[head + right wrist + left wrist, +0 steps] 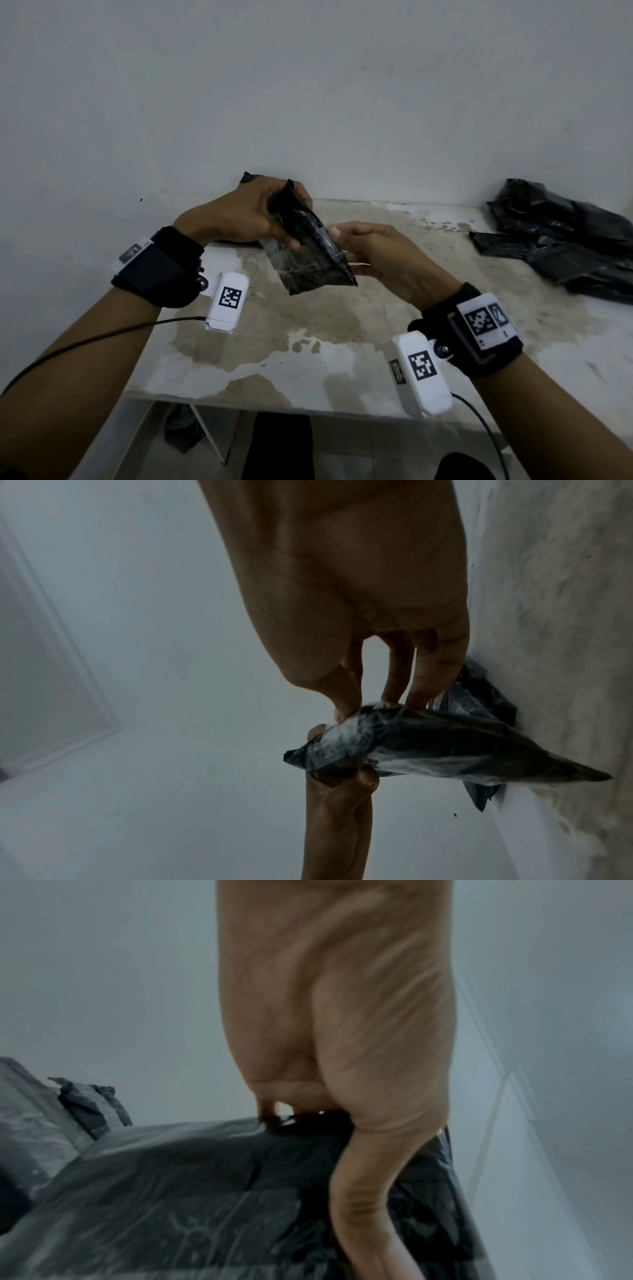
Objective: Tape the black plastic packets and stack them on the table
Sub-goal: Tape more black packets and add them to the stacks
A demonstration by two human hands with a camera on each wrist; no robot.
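I hold one black plastic packet (310,260) tilted in the air above the table (342,346). My left hand (291,219) grips its upper end, thumb in front and fingers behind. My right hand (337,241) pinches the packet's right edge, where clear tape shines. In the right wrist view my right hand (368,710) pinches the taped end of the packet (445,748), and the left hand's thumb (366,777) presses it from below. The left wrist view shows my thumb (359,1191) lying across the packet (205,1191).
A loose pile of black packets (561,240) lies at the table's right end. Another black packet (247,178) lies on the table behind my left hand, against the wall. A cable runs from each wrist camera.
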